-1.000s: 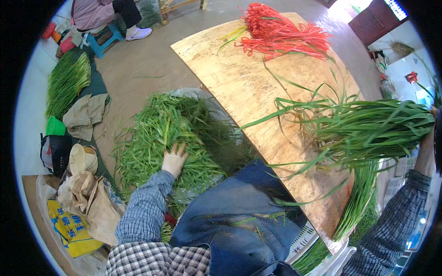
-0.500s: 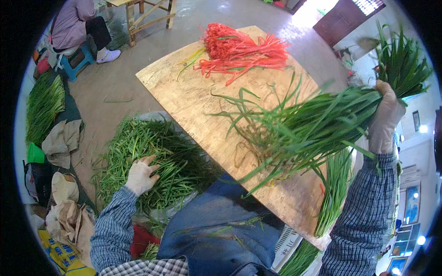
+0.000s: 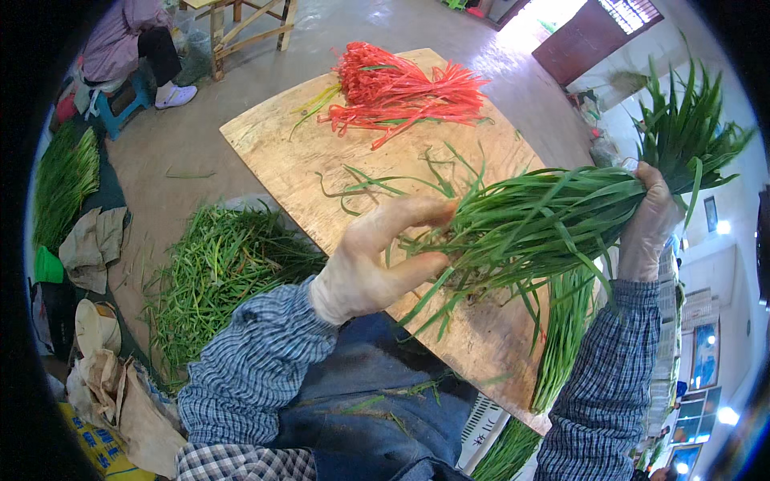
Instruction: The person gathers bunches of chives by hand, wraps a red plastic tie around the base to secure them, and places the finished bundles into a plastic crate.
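A thick bunch of garlic chives [image 3: 553,208] is held up over the right part of the wooden board. My right hand [image 3: 654,210], in a pale glove, is closed around it, and dark leaves stick out beyond the fist. At the bunch's loose, straggly left end is my left hand [image 3: 377,260], also gloved. Its thumb and fingers are apart on either side of the stray leaf tips; whether they touch them is hard to tell. Below the bunch, more chives [image 3: 564,337] lie along the board's right edge.
Red plastic ties [image 3: 401,92] are heaped at the far end of the board [image 3: 281,136]. A pile of loose green leaves [image 3: 216,280] is on the floor at left. A person [image 3: 120,48] sits on a blue stool [image 3: 124,104] far left. A white crate [image 3: 481,429] stands below the board.
My left hand has come up from the leaf pile on the floor to the loose end of the chives. My right hand still holds the bunch, slightly lower and further left.
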`<state>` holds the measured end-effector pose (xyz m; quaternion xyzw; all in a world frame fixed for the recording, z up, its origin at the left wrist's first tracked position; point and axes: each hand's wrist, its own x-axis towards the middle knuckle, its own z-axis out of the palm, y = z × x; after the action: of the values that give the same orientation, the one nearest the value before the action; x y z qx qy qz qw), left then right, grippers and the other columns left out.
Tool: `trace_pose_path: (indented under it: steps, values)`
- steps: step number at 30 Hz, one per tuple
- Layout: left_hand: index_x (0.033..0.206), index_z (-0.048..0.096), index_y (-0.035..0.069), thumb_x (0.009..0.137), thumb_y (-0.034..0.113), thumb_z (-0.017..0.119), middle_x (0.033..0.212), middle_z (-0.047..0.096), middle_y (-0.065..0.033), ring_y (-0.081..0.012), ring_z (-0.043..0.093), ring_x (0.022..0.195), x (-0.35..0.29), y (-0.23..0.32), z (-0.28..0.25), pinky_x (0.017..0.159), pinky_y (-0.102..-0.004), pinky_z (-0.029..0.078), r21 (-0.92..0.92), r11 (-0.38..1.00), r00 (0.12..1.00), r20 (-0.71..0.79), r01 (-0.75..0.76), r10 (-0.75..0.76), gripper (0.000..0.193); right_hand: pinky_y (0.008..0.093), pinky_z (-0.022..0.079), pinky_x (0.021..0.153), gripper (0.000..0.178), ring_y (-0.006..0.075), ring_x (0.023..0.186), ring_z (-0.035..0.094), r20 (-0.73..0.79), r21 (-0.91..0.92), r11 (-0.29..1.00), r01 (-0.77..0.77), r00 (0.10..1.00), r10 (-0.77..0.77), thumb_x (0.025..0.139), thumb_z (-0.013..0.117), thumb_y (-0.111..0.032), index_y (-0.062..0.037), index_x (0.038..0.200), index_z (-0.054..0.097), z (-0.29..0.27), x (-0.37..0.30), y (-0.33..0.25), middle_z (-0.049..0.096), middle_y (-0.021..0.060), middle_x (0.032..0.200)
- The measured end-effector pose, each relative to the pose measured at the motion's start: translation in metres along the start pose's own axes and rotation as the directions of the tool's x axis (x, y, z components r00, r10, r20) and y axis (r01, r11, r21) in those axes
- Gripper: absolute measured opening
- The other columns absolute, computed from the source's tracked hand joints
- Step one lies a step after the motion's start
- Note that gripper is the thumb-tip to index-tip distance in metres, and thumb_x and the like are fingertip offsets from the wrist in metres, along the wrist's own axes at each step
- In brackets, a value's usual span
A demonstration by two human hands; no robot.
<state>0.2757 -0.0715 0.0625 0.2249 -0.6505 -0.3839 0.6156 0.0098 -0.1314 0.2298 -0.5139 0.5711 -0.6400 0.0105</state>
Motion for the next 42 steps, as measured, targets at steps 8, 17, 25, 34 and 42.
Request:
trace_pose_path:
  steps: [8,17,25,34,42]
  values:
    - [0.126,0.043,0.005,0.066,0.008,0.066,0.122,0.047,-0.0149,-0.0274,0.049,0.111,0.04,-0.047,0.042,0.098,-0.0361,0.038,0.076,0.989,0.939,0.312,0.125,-0.143,0.065,0.0248,0.046,0.055,0.013,0.0117,0.055,0.055,0.061,0.184,0.983,-0.018,0.998,0.007,0.075,0.065,-0.01,0.0022,0.071,0.064,-0.028,0.008,0.018,0.061,0.0055,0.067]
    - [0.125,0.042,0.008,0.063,0.009,0.065,0.122,0.05,-0.0156,-0.0317,0.056,0.103,0.051,-0.06,0.041,0.087,-0.0383,0.046,0.436,0.9,0.842,0.481,0.011,-0.243,0.066,0.0251,0.048,0.062,0.014,0.0138,0.061,0.058,0.156,0.173,0.973,-0.151,0.98,0.125,0.08,0.06,-0.017,-0.0036,0.076,0.059,-0.045,0.015,0.034,0.06,0.0051,0.071]
    - [0.121,0.042,0.007,0.073,0.02,0.062,0.094,0.058,-0.0158,-0.034,0.061,0.08,0.049,-0.092,0.063,0.067,-0.043,0.049,0.61,0.768,0.786,0.566,-0.197,-0.248,0.054,0.0247,0.047,0.059,0.013,0.014,0.059,0.056,0.186,0.228,0.959,-0.169,0.974,0.127,0.08,0.06,-0.017,-0.0046,0.075,0.058,-0.059,0.022,0.048,0.059,0.0045,0.069]
    - [0.081,0.051,0.004,0.073,0.011,0.055,0.065,0.059,-0.0103,-0.0281,0.063,0.061,0.004,-0.04,0.051,0.05,-0.0393,0.047,0.636,0.693,0.758,0.621,-0.339,-0.199,0.011,0.0264,0.05,0.054,0.013,0.0168,0.057,0.059,0.215,0.225,0.924,-0.307,0.941,0.26,0.081,0.056,-0.017,-0.005,0.075,0.058,-0.074,0.039,0.02,0.061,0.0064,0.07]
    - [0.079,0.051,0.004,0.063,0.004,0.059,0.062,0.056,-0.0108,-0.028,0.06,0.056,-0.093,0.024,-0.04,0.051,-0.0392,0.048,0.829,0.556,0.803,0.37,-0.057,-0.468,0.017,0.0279,0.054,0.052,0.015,0.0175,0.054,0.061,0.286,0.449,0.827,-0.339,0.931,0.226,0.082,0.057,-0.012,-0.0026,0.072,0.061,-0.119,0.068,-0.02,0.062,0.0068,0.065]
